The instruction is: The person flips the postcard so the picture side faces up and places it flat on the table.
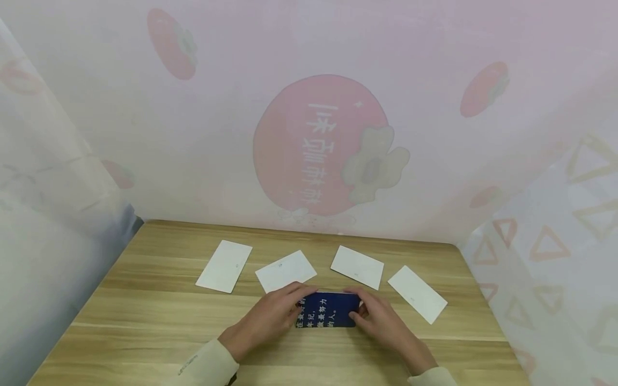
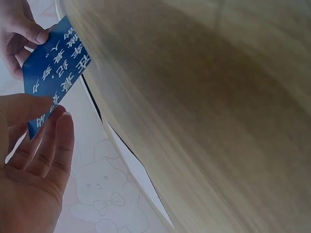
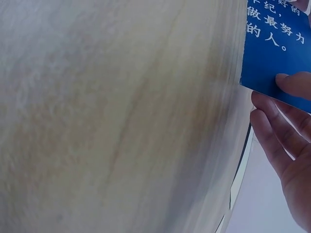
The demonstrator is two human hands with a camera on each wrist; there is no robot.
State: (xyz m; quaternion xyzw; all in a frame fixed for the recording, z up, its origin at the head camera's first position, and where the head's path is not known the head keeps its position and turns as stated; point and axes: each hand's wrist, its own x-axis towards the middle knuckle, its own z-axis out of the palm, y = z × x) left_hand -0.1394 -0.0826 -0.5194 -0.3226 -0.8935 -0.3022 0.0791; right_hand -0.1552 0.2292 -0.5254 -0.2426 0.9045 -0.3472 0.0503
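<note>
A dark blue card [image 1: 333, 310] with white Chinese characters is held up between both hands near the front of the table. My left hand [image 1: 272, 316] pinches its left end, thumb on the printed face and fingers behind, as the left wrist view shows. At the opposite end my right hand [image 1: 383, 321] pinches it the same way; in the right wrist view the thumb [image 3: 294, 83] presses on the blue face [image 3: 272, 63]. Beyond the hands, a white card [image 1: 286, 272] lies partly behind my left fingers, and another white card [image 1: 357, 267] lies behind the blue one.
More white cards lie farther out, one at the left [image 1: 224, 266] and one at the right [image 1: 417, 295]. The wood-grain table [image 1: 159, 316] is bordered by a pale printed curtain [image 1: 217, 134] at the back and both sides.
</note>
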